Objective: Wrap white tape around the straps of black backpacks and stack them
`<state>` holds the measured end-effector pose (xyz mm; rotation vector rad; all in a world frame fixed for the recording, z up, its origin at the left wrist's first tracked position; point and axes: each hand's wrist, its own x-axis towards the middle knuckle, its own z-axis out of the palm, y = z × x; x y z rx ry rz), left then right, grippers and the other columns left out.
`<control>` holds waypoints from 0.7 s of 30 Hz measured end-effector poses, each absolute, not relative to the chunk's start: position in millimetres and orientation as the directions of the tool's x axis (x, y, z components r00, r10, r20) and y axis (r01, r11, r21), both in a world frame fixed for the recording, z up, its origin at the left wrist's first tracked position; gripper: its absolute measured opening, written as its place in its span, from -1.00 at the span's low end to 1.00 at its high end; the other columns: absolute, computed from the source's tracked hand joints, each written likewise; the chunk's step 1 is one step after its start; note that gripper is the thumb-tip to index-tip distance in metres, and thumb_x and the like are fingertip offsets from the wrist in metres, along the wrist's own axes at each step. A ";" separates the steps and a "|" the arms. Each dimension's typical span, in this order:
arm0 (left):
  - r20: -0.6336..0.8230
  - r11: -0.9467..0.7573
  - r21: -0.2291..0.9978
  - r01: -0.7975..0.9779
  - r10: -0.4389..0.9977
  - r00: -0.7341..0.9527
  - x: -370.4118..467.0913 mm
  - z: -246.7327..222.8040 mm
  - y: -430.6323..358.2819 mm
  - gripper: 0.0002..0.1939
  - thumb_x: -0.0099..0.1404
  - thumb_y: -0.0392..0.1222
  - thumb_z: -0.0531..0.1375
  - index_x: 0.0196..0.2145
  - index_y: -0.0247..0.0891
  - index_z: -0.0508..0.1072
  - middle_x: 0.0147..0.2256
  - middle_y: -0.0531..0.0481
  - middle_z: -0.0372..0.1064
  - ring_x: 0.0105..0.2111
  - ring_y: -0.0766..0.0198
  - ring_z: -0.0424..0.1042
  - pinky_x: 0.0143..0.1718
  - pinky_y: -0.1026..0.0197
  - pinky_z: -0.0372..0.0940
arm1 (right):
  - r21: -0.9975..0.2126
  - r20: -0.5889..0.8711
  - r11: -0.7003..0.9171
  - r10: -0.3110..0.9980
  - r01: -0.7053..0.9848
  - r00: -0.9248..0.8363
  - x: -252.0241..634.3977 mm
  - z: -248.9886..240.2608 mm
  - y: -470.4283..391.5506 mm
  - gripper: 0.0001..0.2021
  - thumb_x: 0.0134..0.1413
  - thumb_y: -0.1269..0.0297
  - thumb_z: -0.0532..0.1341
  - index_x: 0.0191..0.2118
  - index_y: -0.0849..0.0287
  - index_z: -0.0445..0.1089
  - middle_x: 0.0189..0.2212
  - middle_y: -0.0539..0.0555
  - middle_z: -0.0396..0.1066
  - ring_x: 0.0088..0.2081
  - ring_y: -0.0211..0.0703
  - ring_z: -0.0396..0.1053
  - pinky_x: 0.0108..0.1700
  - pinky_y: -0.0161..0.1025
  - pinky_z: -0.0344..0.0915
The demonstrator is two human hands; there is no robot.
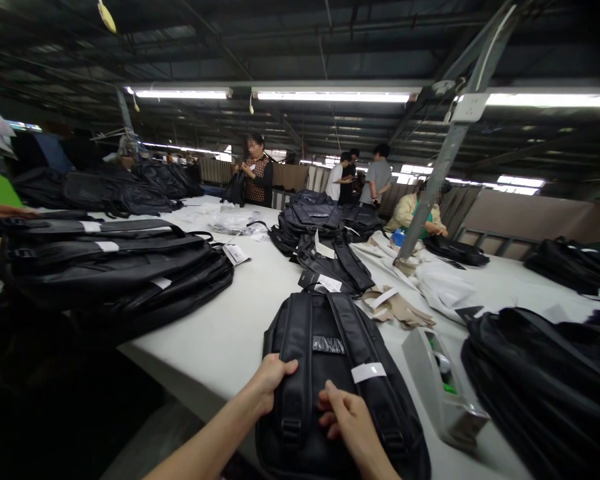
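A black backpack (330, 347) lies strap-side up on the white table (230, 327) right in front of me. My left hand (270, 383) grips its left edge, fingers curled over the side. My right hand (347, 420) rests on the lower back panel between the two shoulder straps, fingers bent and pressing on the fabric. A white label (369, 371) is wrapped around the right strap.
A stack of black bags (115, 267) lies to the left, another pile (545, 380) to the right. A small grey box (443, 387) sits beside the backpack. More backpacks (313, 217), paper scraps (395, 303) and a slanted metal pole (445, 153) stand further back. Several people work at the far end.
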<state>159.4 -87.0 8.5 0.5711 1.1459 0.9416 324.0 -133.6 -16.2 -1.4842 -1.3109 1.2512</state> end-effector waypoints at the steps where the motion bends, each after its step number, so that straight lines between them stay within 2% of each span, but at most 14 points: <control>1: -0.500 0.512 0.793 -0.330 0.857 0.126 158.7 8.8 -86.6 -0.87 -0.04 -0.32 0.22 -0.45 -0.39 0.37 -0.59 -0.09 0.39 -0.61 0.19 0.36 -0.54 0.15 0.30 | -0.962 -0.246 -0.237 0.967 0.137 -0.058 316.9 -10.9 -128.5 -0.40 -0.01 -0.21 0.04 -0.41 0.35 0.44 -0.56 0.14 0.41 -0.60 -0.23 0.31 -0.61 -0.35 0.21; 4: -0.484 0.504 0.799 -0.328 0.863 0.147 156.9 11.1 -83.6 -0.83 -0.06 -0.29 0.25 -0.46 -0.39 0.37 -0.60 -0.08 0.39 -0.61 0.22 0.36 -0.54 0.20 0.28 | -0.937 -0.329 -0.344 0.923 -0.050 -0.200 293.9 -2.6 -116.6 -0.43 -0.15 -0.19 0.18 -0.47 0.38 0.42 -0.66 0.06 0.35 -0.63 -0.27 0.28 -0.58 -0.36 0.22; 8: -0.469 0.495 0.803 -0.331 0.868 0.162 154.6 8.7 -82.7 -0.79 -0.06 -0.23 0.27 -0.45 -0.39 0.38 -0.58 -0.07 0.40 -0.57 0.21 0.39 -0.52 0.23 0.28 | -0.942 -0.178 -0.233 0.957 -0.241 -0.229 272.2 -10.3 -112.0 -0.52 -0.20 -0.01 0.31 -0.32 0.40 0.44 -0.54 0.11 0.44 -0.46 -0.15 0.39 -0.36 -0.26 0.31; 14: -0.435 0.519 0.795 -0.312 0.848 0.303 145.5 17.2 -97.0 -0.63 0.00 0.01 0.28 -0.41 -0.40 0.40 -0.51 -0.12 0.43 -0.53 0.23 0.40 -0.47 0.23 0.30 | -0.924 -0.135 -0.201 0.967 -0.325 -0.216 267.5 -21.2 -115.7 -0.49 -0.25 -0.04 0.33 -0.32 0.41 0.45 -0.53 0.15 0.46 -0.48 -0.11 0.40 -0.35 -0.20 0.33; 17: -0.438 0.519 0.799 -0.304 0.848 0.298 145.3 19.8 -103.3 -0.60 -0.08 -0.06 0.34 -0.34 -0.39 0.40 -0.46 -0.11 0.45 -0.48 0.22 0.41 -0.41 0.22 0.31 | -0.934 -0.143 -0.206 0.965 -0.293 -0.221 270.1 -19.4 -118.9 -0.52 -0.22 -0.02 0.32 -0.34 0.39 0.45 -0.51 0.14 0.46 -0.46 -0.12 0.40 -0.36 -0.24 0.32; 21: -0.490 0.520 0.779 -0.349 0.853 0.179 153.1 13.8 -103.9 -0.67 -0.09 -0.08 0.33 -0.42 -0.35 0.38 -0.56 -0.03 0.40 -0.56 0.27 0.36 -0.46 0.23 0.28 | -0.946 -0.176 -0.224 0.962 -0.234 -0.209 273.7 -18.7 -120.1 -0.56 -0.19 0.01 0.31 -0.36 0.38 0.43 -0.51 0.13 0.46 -0.46 -0.13 0.38 -0.35 -0.22 0.31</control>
